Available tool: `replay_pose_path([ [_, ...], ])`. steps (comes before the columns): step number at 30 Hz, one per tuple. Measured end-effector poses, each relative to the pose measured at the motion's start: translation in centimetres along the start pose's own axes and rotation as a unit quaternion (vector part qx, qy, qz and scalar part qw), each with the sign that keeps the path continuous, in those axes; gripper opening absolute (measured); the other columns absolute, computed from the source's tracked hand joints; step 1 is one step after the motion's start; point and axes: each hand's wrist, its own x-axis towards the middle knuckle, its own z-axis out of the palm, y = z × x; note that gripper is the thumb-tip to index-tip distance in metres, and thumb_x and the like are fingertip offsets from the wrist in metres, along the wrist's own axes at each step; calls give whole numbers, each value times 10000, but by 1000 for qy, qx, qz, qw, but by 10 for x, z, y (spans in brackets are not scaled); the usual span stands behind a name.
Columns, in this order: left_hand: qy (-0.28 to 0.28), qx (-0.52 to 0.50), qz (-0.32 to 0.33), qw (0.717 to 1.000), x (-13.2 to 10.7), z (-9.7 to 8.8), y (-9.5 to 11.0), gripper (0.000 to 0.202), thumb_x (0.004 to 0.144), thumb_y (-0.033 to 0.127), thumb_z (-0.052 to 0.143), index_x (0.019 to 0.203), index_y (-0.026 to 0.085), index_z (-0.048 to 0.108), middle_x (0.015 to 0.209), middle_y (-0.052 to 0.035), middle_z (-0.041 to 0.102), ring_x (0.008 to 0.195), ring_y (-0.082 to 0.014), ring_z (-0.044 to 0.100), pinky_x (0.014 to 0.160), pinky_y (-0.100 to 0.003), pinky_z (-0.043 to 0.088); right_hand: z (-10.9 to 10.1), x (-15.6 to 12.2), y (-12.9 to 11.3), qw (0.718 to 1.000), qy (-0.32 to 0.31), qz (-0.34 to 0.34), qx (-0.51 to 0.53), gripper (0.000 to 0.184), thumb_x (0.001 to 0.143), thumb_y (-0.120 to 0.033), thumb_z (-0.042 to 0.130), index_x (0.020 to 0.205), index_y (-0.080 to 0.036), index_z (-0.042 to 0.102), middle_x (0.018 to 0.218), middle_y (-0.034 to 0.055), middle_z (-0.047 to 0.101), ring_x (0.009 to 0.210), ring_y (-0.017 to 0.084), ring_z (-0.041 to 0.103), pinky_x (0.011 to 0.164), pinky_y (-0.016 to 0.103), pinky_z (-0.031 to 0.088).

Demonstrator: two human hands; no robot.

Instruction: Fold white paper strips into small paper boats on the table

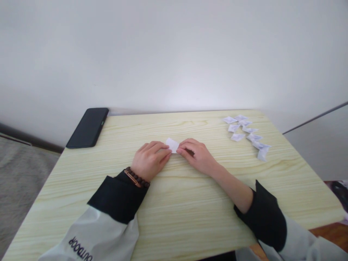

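Observation:
A small piece of white folded paper (172,144) lies between my two hands near the middle of the table. My left hand (151,158) rests on the tabletop, its fingertips closed on the paper's left edge. On the other side, my right hand (198,155) pinches the right corner between thumb and forefinger. The fingers cover parts of the paper's lower edges. Several small folded paper boats (237,137) sit in a loose cluster at the table's far right.
A black phone or tablet (88,127) lies at the table's back left corner. The pale wood-grain table (174,210) stands against a white wall (174,54). Grey carpet or fabric (21,177) shows beyond the table's left edge.

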Motion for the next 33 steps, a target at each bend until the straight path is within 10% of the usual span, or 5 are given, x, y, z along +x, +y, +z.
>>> replay_pose_path([
  [33, -60, 89, 58, 993, -5, -12, 20, 292, 845, 125, 498, 1091, 183, 643, 1108, -71, 676, 1026, -241, 622, 778, -373, 539, -1, 3, 9, 992, 24, 101, -70, 124, 821, -276, 643, 909, -192, 669, 813, 31, 686, 785, 176, 586, 747, 321, 423],
])
